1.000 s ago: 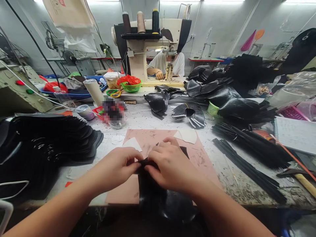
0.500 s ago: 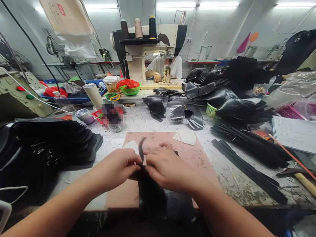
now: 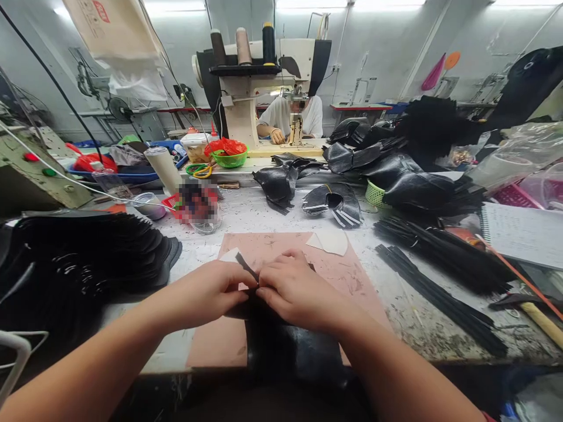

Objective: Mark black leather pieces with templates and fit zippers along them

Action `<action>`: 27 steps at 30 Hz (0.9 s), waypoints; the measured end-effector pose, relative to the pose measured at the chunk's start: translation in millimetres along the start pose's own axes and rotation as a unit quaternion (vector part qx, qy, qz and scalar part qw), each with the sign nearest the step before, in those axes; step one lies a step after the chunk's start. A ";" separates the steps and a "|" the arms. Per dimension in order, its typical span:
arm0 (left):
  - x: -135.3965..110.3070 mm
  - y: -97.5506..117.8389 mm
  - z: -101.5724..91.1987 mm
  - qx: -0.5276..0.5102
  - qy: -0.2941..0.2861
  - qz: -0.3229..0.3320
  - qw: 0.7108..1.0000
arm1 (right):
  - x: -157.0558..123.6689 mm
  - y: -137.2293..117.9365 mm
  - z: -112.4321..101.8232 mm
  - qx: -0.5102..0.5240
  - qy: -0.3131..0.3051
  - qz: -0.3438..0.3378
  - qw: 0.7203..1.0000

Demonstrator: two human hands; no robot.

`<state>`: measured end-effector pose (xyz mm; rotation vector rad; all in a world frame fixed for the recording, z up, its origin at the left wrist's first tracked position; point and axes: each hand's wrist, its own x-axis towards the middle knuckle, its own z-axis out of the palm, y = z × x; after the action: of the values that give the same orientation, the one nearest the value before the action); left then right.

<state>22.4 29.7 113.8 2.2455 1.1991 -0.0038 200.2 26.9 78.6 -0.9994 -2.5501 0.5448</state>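
Bench (image 3: 246,217): carries the pink mat (image 3: 281,246).
Leather piece (image 3: 290,351): black, on the mat's near half, hanging over the bench front.
Left hand (image 3: 206,293): over the mat, grip pinched on the piece's top edge.
Right hand (image 3: 299,293): touching the left hand, grip clamped on the same edge.
Strip (image 3: 246,266): thin, juts toward the mat's far left.
Care: close, even pinches probably fold it cleanest.

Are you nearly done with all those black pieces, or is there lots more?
Maybe some are done: shaped black leather parts lie past the pink mat. In hand: the left hand and right hand pinch a thin black strip at the edge of one black leather piece. Left, probably lots: a big stack of black cut pieces sits on the left, and many loose black strips lie on the right.
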 end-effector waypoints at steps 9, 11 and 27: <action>5.5 12.6 1.4 0.075 0.010 -0.002 0.997 | -7.9 -0.9 -5.0 -0.036 0.002 0.043 0.998; 5.4 11.2 2.5 0.066 0.008 -0.017 0.998 | -11.5 1.5 -11.2 -0.035 0.000 0.082 0.996; 5.9 -0.6 11.7 -0.176 0.095 -0.011 0.980 | -16.9 2.9 -19.3 0.097 0.054 0.106 0.988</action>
<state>28.5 28.6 102.2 1.9526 1.2148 0.3938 222.2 21.3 91.0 -1.2008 -2.2601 0.7594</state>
